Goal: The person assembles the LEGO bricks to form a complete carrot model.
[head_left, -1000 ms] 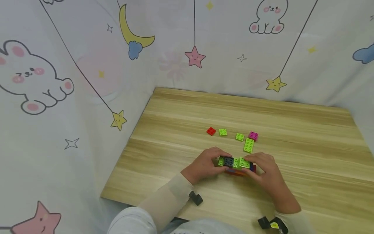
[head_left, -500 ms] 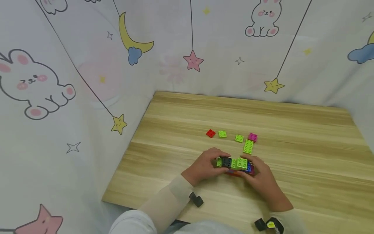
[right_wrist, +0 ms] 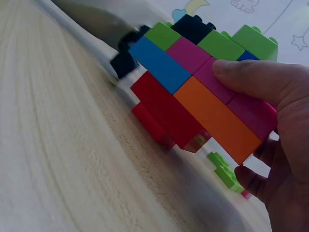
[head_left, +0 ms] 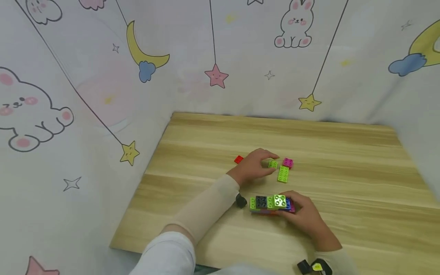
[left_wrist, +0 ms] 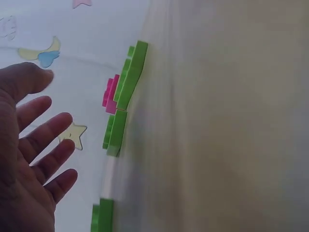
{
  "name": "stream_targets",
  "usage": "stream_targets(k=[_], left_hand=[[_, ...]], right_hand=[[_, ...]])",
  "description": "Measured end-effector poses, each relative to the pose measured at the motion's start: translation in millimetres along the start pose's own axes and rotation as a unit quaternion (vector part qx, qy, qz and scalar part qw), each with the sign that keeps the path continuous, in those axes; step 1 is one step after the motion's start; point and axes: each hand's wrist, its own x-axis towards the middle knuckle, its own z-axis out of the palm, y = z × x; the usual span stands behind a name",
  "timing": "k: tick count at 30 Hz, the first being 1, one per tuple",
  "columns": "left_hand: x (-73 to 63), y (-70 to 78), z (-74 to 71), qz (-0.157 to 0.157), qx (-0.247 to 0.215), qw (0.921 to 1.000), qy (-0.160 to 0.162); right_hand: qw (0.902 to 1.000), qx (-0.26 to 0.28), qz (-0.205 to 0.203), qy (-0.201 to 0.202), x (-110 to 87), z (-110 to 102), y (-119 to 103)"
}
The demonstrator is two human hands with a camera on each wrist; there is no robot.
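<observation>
My right hand (head_left: 304, 214) grips the right end of a built stack of toy building bricks (head_left: 261, 202). In the right wrist view its thumb lies on a magenta brick (right_wrist: 190, 55), above orange (right_wrist: 215, 113), blue (right_wrist: 159, 63) and red (right_wrist: 166, 104) bricks. Light green bricks and a black brick (head_left: 261, 201) form the top. Farther back, my left hand (head_left: 252, 166) reaches with parted fingers around a small light green brick (head_left: 272, 164). In the left wrist view those fingers are spread and hold nothing; several loose bricks stand beyond them.
Behind the small green brick's right side sit a magenta brick (head_left: 288, 163) and a longer light green brick (head_left: 283, 173). A red brick (head_left: 238, 159) lies left of my left hand. The wooden table (head_left: 343, 172) meets a patterned curtain (head_left: 247, 91) at the back.
My left hand has let go of the brick stack and moved up and away to the loose bricks, covering one green brick. My right hand still holds the stack.
</observation>
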Motion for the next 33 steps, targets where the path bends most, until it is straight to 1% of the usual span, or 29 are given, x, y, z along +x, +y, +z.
stream_targets(k=[3, 6, 8, 10, 12, 15, 17, 18, 19, 21, 22, 24, 26, 28, 30, 32, 33], left_hand=[[32.2, 0.0, 7.6, 0.003, 0.055, 0.9976, -0.042], [51.0, -2.6, 16.3, 0.003, 0.089, 0.9939, -0.066], [60.3, -3.7, 22.0, -0.005, 0.098, 0.9923, -0.076], [66.3, -5.0, 26.4, -0.014, 0.095, 0.9921, -0.080], [69.5, -5.1, 28.3, -0.022, 0.088, 0.9928, -0.078], [68.9, -4.8, 25.6, -0.029, 0.070, 0.9949, -0.066], [65.7, -3.8, 20.1, -0.037, 0.049, 0.9967, -0.054], [62.4, -2.9, 16.3, -0.038, 0.031, 0.9978, -0.045], [55.4, -2.5, 10.9, -0.038, 0.012, 0.9987, -0.032], [38.2, 1.0, -0.9, -0.032, -0.021, 0.9993, -0.006], [28.0, 4.5, -7.2, -0.023, -0.034, 0.9991, 0.007], [4.5, 13.0, -18.1, 0.013, -0.052, 0.9980, 0.033], [-20.3, 23.1, -25.7, 0.046, -0.053, 0.9961, 0.053], [-44.3, 32.6, -29.3, 0.080, -0.056, 0.9929, 0.069], [-65.0, 41.2, -29.6, 0.106, -0.060, 0.9897, 0.076], [-80.9, 47.3, -27.1, 0.127, -0.058, 0.9874, 0.075], [-86.8, 49.6, -25.3, 0.136, -0.053, 0.9866, 0.072]], right_hand=[[0.9998, 0.017, 0.004, -0.014, -2.3, -5.0, 1.7], [0.9995, 0.024, -0.001, -0.021, -3.6, -4.2, 3.9], [0.9993, 0.029, -0.007, -0.021, -3.9, -3.8, 5.2], [0.9992, 0.032, -0.014, -0.021, -4.2, -3.5, 6.2], [0.9990, 0.037, -0.015, -0.021, -4.3, -3.3, 6.4], [0.9990, 0.039, -0.001, -0.021, -4.7, -4.2, 5.6], [0.9991, 0.037, 0.007, -0.021, -4.6, -5.8, 5.1], [0.9992, 0.034, 0.010, -0.018, -4.5, -6.8, 3.7], [0.9993, 0.030, 0.012, -0.018, -3.8, -6.0, 2.3], [0.9996, 0.019, 0.012, -0.015, -2.2, -4.7, -0.3], [0.9998, 0.013, 0.012, -0.011, -1.6, -4.0, -1.1], [0.9999, -0.001, 0.015, 0.000, -0.6, -2.5, -2.5], [0.9997, -0.011, 0.017, 0.010, 0.0, -1.0, -1.6], [0.9995, -0.018, 0.014, 0.023, 0.0, 0.9, -0.4], [0.9991, -0.022, 0.011, 0.034, -0.1, 2.8, 0.2], [0.9987, -0.027, 0.007, 0.043, -0.3, 4.9, 0.9], [0.9985, -0.029, 0.007, 0.045, -0.4, 5.9, 1.0]])
